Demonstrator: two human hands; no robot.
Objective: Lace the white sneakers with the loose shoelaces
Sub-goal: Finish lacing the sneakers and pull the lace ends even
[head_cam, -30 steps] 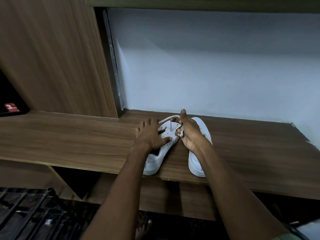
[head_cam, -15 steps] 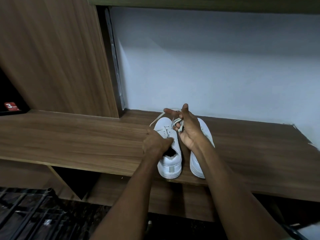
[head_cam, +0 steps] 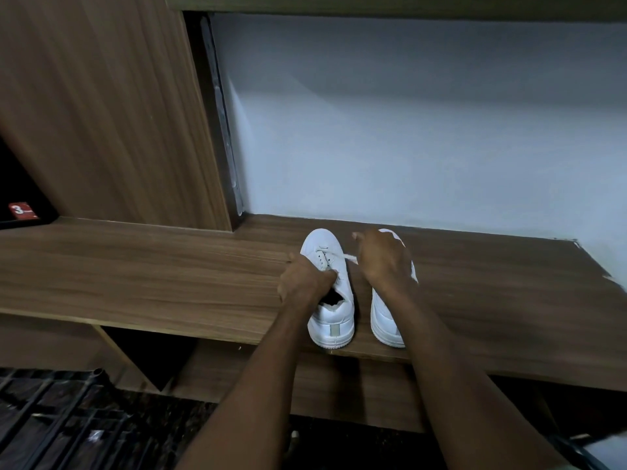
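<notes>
Two white sneakers are sitting side by side on a wooden shelf (head_cam: pixel 169 283), heels right at the front edge and toes pointing at the pale wall (head_cam: pixel 407 130) behind. The left shoe (head_cam: pixel 334 313) is the one getting worked on. The left hand (head_cam: pixel 303 283) is sitting over its left side and opening, fingers curled and gripping the upper around the collar, thumb tucked in toward the tongue. So that hand is closed on the shoe and pinning it down.

The right hand (head_cam: pixel 383 259) is hovering over the front of the right shoe (head_cam: pixel 385 320), covering most of it; only the toe tip and the heel half are showing. Its fingers are curled in, and a white lace (head_cam: pixel 349 257) is running from the eyelets of the left shoe across the gap toward that hand. It looks like the lace end is being pinched there, but the fingertips are facing away from the camera, so I can't actually see the contact. The lace is crossing the first few eyelets near the toe of the left shoe; the rest of the lacing is blurry.

Other stuff: a tall wood panel (head_cam: pixel 101 113) is standing to the left, a little red tag (head_cam: pixel 22 211) with a "3" on it is showing in the dark gap at far left, and a black metal rack (head_cam: pixel 51 418) is sitting on the floor at bottom left.
</notes>
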